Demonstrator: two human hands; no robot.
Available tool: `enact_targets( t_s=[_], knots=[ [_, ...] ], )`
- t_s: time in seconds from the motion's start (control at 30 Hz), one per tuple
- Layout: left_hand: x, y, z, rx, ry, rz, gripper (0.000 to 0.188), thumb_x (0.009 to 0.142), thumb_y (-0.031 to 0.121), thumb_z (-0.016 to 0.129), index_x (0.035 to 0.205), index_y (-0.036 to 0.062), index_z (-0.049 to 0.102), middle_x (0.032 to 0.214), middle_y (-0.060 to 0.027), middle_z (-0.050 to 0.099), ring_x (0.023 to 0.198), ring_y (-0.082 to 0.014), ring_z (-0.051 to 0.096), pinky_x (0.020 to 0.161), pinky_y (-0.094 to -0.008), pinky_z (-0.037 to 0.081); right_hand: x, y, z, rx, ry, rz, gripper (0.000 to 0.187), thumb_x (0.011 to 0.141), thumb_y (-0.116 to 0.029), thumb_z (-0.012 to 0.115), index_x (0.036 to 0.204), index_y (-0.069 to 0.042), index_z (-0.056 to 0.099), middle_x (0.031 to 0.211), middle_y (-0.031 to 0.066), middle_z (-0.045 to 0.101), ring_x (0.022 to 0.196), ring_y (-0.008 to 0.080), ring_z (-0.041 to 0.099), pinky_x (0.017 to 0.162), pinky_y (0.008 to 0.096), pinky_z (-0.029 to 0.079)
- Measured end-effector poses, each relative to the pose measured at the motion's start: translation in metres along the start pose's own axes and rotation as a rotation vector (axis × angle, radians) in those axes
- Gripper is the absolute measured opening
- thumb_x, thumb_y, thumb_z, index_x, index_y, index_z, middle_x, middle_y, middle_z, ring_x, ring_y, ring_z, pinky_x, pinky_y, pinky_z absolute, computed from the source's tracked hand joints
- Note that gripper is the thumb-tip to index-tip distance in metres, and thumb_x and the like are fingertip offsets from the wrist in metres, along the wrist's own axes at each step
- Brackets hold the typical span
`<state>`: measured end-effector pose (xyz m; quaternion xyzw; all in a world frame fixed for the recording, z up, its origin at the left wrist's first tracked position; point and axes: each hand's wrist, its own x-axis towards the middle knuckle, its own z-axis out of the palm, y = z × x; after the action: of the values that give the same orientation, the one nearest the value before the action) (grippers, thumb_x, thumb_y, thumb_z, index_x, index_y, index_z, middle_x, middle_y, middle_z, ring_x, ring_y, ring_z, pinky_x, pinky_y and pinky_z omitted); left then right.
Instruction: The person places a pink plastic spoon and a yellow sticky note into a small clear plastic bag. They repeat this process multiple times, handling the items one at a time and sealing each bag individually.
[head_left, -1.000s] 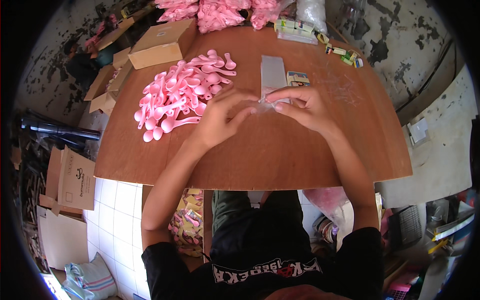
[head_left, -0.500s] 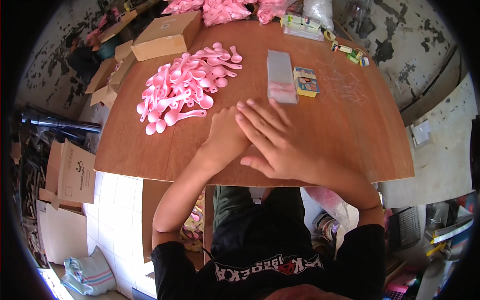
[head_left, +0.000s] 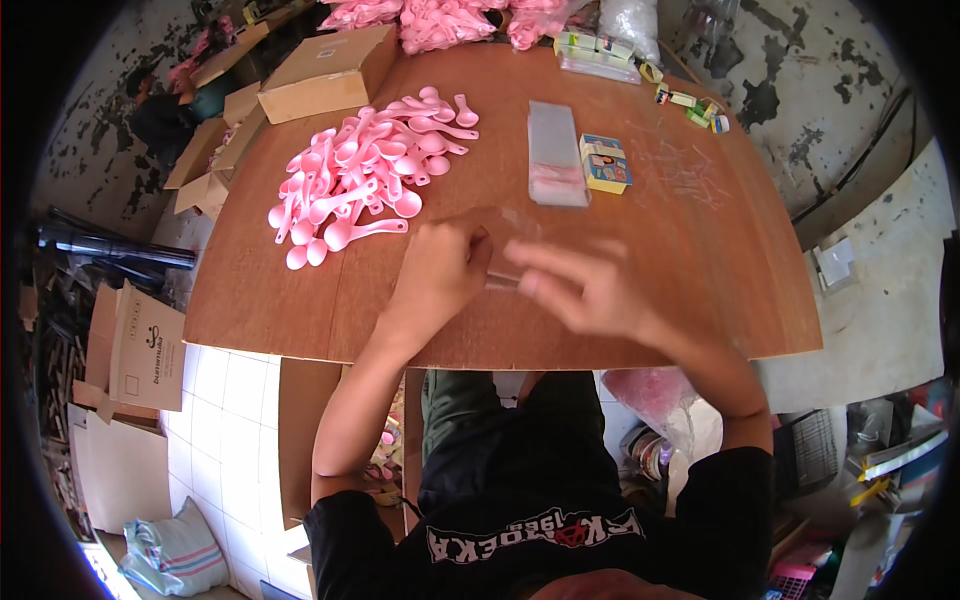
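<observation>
My left hand (head_left: 447, 262) is closed over the near middle of the table, its fingers curled round the edge of a clear plastic bag (head_left: 508, 222). The bag is thin and see-through, so its outline is faint. Just right of it, my right hand (head_left: 590, 288) is smeared by motion, fingers pointing at the bag; whether they touch it is unclear. Left of my hands lies a heap of pink plastic spoons (head_left: 350, 165). Beyond them rest a stack of flat clear bags (head_left: 557, 150) and a small blue and yellow stack of printed cards (head_left: 606, 165).
The brown wooden table (head_left: 700, 290) has a rounded far side. A cardboard box (head_left: 330, 75) stands at the far left, and bags of pink spoons (head_left: 445, 22) line the back. Small green and white boxes (head_left: 690, 103) and thin clear strips (head_left: 680, 170) lie at right.
My hands were crossed, the right lying over the left. Now they are apart: the right has drawn back to the right, and the clear bag shows at my left hand.
</observation>
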<state>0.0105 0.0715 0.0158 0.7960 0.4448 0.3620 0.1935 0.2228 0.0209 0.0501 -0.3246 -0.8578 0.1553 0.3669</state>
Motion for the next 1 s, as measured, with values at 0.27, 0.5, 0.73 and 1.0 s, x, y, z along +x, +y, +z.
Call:
enact_targets(
  t_s=[0.27, 0.5, 0.73, 1.0],
  knots=[
    [-0.016, 0.015, -0.02, -0.769, 0.241, -0.111, 0.012, 0.092, 0.001, 0.062, 0.101, -0.0026, 0.068, 0.086, -0.0059, 0.07, 0.081, -0.0127, 0.068, 0.074, -0.0257, 0.053, -0.017, 0.143, -0.07, -0.75, 0.192, 0.15, 0.025, 0.086, -0.01, 0.064, 0.11, -0.004, 0.066, 0.101, 0.0144, 0.068, 0.096, 0.0373, 0.064, 0.083, 0.0452, 0.053],
    [-0.017, 0.021, -0.024, -0.957, 0.282, -0.094, 0.013, 0.093, 0.001, 0.062, 0.104, -0.0048, 0.066, 0.092, -0.0089, 0.072, 0.088, -0.0162, 0.069, 0.083, -0.0277, 0.052, -0.017, 0.137, -0.068, -0.708, 0.138, 0.36, 0.016, 0.087, -0.016, 0.067, 0.1, -0.009, 0.071, 0.099, 0.0086, 0.069, 0.086, 0.0331, 0.066, 0.073, 0.0442, 0.054],
    [-0.02, 0.019, -0.019, -0.959, 0.267, -0.099, 0.021, 0.092, 0.0, 0.065, 0.112, -0.0058, 0.065, 0.098, -0.013, 0.073, 0.088, -0.0167, 0.07, 0.077, -0.0256, 0.055, -0.018, 0.131, -0.085, -0.749, 0.233, 0.287, 0.015, 0.088, -0.017, 0.067, 0.099, -0.009, 0.073, 0.097, 0.0104, 0.07, 0.085, 0.0296, 0.069, 0.073, 0.0382, 0.055],
    [-0.017, 0.023, -0.012, -0.836, 0.247, -0.18, 0.027, 0.09, -0.002, 0.067, 0.116, -0.0077, 0.063, 0.098, -0.0129, 0.073, 0.089, -0.012, 0.069, 0.076, -0.0222, 0.055, 0.005, 0.007, -0.074, 0.139, 0.599, 0.182, 0.018, 0.093, -0.009, 0.067, 0.105, 0.004, 0.07, 0.096, 0.008, 0.072, 0.087, 0.0102, 0.066, 0.076, 0.0219, 0.052]
  ],
)
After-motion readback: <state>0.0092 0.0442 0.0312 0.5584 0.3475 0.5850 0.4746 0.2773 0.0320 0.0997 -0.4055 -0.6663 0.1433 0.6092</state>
